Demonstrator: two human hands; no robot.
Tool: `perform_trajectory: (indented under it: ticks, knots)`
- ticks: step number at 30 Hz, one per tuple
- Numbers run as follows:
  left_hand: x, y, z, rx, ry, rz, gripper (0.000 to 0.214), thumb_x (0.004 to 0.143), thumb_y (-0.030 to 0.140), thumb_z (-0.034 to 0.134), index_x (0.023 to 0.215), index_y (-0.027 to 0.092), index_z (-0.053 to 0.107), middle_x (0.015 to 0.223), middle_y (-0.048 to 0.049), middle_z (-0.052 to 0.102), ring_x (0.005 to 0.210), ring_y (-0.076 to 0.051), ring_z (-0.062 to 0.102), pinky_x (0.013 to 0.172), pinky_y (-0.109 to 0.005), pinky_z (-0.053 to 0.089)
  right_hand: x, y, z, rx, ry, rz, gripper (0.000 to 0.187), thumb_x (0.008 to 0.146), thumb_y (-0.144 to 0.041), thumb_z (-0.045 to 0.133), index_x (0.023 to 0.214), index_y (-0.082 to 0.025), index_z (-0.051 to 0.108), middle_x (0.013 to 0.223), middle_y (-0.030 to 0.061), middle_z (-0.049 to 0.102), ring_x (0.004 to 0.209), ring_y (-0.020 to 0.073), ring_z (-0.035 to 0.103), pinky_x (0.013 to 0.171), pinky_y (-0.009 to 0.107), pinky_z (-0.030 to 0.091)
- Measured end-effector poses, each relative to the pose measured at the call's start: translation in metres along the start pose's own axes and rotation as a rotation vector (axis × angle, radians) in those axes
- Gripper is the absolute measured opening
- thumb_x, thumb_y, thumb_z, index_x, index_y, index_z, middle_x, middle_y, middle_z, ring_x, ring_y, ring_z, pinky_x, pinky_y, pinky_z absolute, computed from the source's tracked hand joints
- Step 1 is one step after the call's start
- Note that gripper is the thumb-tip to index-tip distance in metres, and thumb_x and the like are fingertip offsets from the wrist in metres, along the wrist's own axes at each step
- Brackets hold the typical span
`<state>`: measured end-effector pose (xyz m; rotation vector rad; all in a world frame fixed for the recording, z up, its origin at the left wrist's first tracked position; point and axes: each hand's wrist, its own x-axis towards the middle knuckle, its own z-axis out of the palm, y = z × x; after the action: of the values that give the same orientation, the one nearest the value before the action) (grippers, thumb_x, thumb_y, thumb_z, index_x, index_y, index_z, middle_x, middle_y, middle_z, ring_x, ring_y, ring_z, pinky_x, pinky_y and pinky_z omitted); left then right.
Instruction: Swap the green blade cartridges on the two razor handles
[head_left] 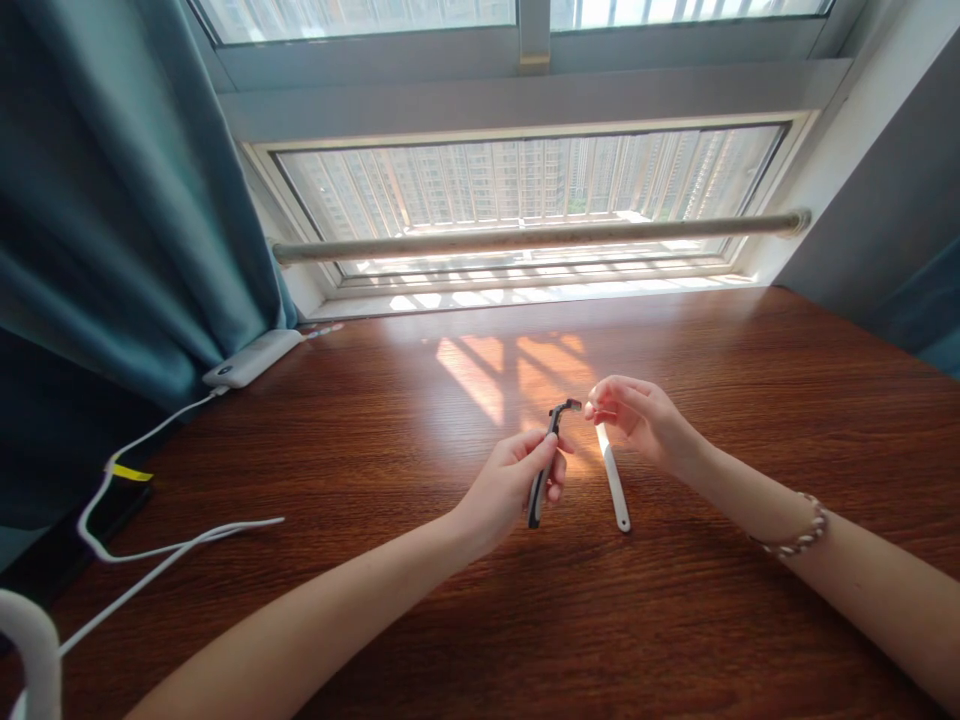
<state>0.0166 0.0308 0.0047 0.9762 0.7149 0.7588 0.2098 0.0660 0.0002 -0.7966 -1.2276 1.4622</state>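
Observation:
My left hand [517, 478] is closed around the dark grey handle of a razor [535, 507], which is tilted with its small head [574, 405] up and pointing right. Just right of that head is my right hand [637, 415], its fingers curled with the tips close together. Whether anything is between those fingertips is too small to make out. A slim white handle [615, 485] with a hole at its near end lies on the table below my right hand. Its far end is hidden by the fingers, so its kind is unclear.
The brown wooden table [360, 430] runs up to the window ledge. A white power bank [255, 358] with a white cable [150, 555] lies at the left, beside a blue curtain [150, 180]. A curved white tube [34, 630] stands at the lower left.

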Motion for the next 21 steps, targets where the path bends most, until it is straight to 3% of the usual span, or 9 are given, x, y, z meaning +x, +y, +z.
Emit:
perform_trajectory:
  ticks: [2,4,7,11,14,17,21]
  knots:
    - [0.006,-0.006,-0.007,-0.079,-0.01,-0.021,0.03,0.081,0.043,0.049,0.088,0.014,0.054,0.063,0.0022,0.048,0.049,-0.007,0.045,0.049,-0.02,0.033,0.001,0.002,0.0,-0.046,0.089,-0.003,0.035,0.079,-0.04,0.056,0.055,-0.016,0.051,0.054,-0.0016,0.047,0.055,0.0097,0.049,0.058,0.024,0.038]
    - [0.012,-0.012,-0.013,-0.135,-0.016,-0.031,0.031,0.082,0.042,0.047,0.09,0.013,0.054,0.063,0.0017,0.048,0.05,-0.007,0.046,0.05,-0.021,0.035,0.001,0.005,0.002,-0.093,0.138,0.007,0.047,0.079,-0.042,0.054,0.044,-0.018,0.035,0.043,-0.0057,0.032,0.042,0.0065,0.035,0.046,0.023,0.029]
    - [0.018,-0.019,-0.018,-0.148,0.003,-0.025,0.033,0.083,0.042,0.045,0.092,0.012,0.054,0.061,0.0006,0.05,0.05,-0.009,0.049,0.051,-0.022,0.037,-0.003,0.011,0.006,-0.266,0.1,0.007,0.049,0.082,-0.047,0.047,0.047,-0.02,0.025,0.042,-0.0076,0.021,0.038,0.0055,0.019,0.039,0.023,0.016]
    - [0.02,-0.024,-0.018,-0.117,0.011,-0.034,0.033,0.081,0.044,0.048,0.085,0.012,0.052,0.06,-0.0005,0.054,0.05,-0.011,0.053,0.05,-0.024,0.04,-0.016,0.017,0.015,-0.834,-0.021,-0.23,0.041,0.088,-0.037,0.037,0.052,-0.019,0.032,0.047,-0.005,0.03,0.045,0.0077,0.028,0.044,0.024,0.021]
    - [0.021,-0.026,-0.018,-0.078,0.006,-0.037,0.033,0.079,0.046,0.05,0.082,0.012,0.051,0.058,-0.0007,0.055,0.048,-0.012,0.054,0.048,-0.023,0.041,-0.024,0.02,0.022,-1.173,-0.242,-0.473,0.028,0.088,-0.024,0.035,0.062,-0.018,0.043,0.055,-0.0016,0.044,0.05,0.0097,0.039,0.051,0.024,0.028]
    - [0.024,-0.029,-0.021,-0.025,0.015,-0.033,0.036,0.078,0.048,0.05,0.083,0.012,0.05,0.054,-0.0005,0.056,0.045,-0.012,0.054,0.046,-0.023,0.041,-0.029,0.021,0.026,-1.3,-0.482,-0.593,0.017,0.086,-0.016,0.035,0.08,-0.017,0.05,0.073,0.0033,0.056,0.063,0.0121,0.05,0.059,0.023,0.035]
    - [0.029,-0.03,-0.026,0.056,0.008,0.023,0.036,0.08,0.048,0.046,0.088,0.014,0.047,0.054,0.0,0.058,0.043,-0.012,0.054,0.043,-0.022,0.04,-0.028,0.022,0.025,-1.391,-0.511,-0.739,0.017,0.086,-0.014,0.035,0.083,-0.017,0.051,0.074,0.0033,0.058,0.067,0.0131,0.052,0.061,0.023,0.036]
